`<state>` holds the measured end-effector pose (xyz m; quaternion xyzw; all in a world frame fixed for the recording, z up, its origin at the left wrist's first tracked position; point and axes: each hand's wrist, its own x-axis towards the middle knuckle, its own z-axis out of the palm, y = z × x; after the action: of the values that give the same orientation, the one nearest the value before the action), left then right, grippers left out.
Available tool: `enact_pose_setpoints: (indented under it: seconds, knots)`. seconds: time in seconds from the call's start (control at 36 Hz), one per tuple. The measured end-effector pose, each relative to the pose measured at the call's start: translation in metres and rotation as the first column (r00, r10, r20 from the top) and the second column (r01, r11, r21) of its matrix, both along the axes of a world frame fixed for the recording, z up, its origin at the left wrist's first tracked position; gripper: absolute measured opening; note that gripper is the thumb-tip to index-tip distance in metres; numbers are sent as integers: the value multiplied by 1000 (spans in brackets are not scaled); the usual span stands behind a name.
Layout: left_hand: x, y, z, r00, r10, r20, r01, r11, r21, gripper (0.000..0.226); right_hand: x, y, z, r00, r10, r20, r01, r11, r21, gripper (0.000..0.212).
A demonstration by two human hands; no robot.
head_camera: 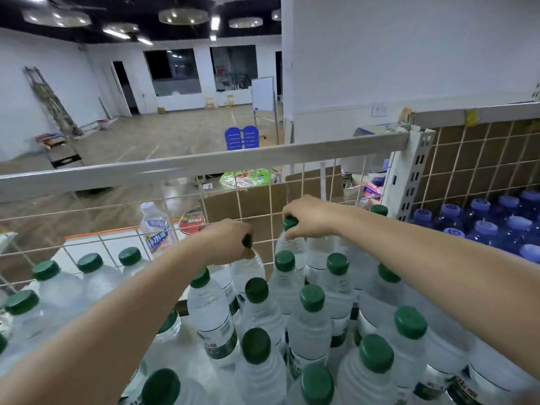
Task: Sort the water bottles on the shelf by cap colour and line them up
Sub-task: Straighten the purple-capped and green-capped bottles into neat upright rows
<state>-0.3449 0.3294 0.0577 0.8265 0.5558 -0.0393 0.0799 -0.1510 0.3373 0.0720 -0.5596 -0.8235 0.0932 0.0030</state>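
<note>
Several clear water bottles with green caps (pixel 312 297) stand crowded on the white shelf (pixel 87 247) below me. My left hand (pixel 226 241) grips the green cap of one bottle (pixel 248 268) near the back wire grid. My right hand (pixel 306 217) grips the green cap of another bottle (pixel 292 247) just to the right of it. Blue-capped bottles (pixel 485 226) fill the neighbouring shelf section on the right. A lone bottle with a white cap (pixel 155 226) stands behind the grid.
A wire grid (pixel 117 211) and grey rail (pixel 204 165) close the shelf's back. A perforated white post (pixel 410 176) separates the two sections. Cardboard boxes (pixel 242 203) sit behind the grid, and open floor with a blue chair (pixel 242 137) lies beyond.
</note>
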Motion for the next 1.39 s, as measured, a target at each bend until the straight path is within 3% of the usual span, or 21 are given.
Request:
enact_pose_setpoints:
  seconds: [0.17, 0.61, 0.78, 0.89, 1.06, 1.19, 1.39]
  knots:
    - [5, 4, 0, 997, 14, 72, -14, 1000, 5, 11, 0, 6, -8, 999, 34, 25, -33, 999, -30, 21]
    - [23, 5, 2, 995, 54, 89, -54, 999, -3, 13, -4, 15, -14, 998, 57, 3, -57, 998, -36, 19]
    - [29, 4, -3, 987, 117, 112, -116, 993, -13, 20, -1, 15, -15, 999, 32, -42, -35, 998, -56, 18]
    - [23, -2, -2, 977, 148, 151, -144, 989, -38, 36, 0, 8, -10, 998, 58, -33, -59, 997, -58, 24]
    - [-14, -11, 25, 955, 162, 248, -203, 967, 151, 36, 0, -2, 8, 998, 63, -17, -61, 991, 117, 46]
    - [-50, -23, 32, 943, 238, 232, -282, 943, 177, 21, -17, -15, 13, 977, 118, -177, -96, 987, 129, 28]
    - [-82, -38, 20, 941, 297, 163, -324, 929, 178, 37, -54, -21, 10, 972, 183, -150, -164, 978, 129, 28]
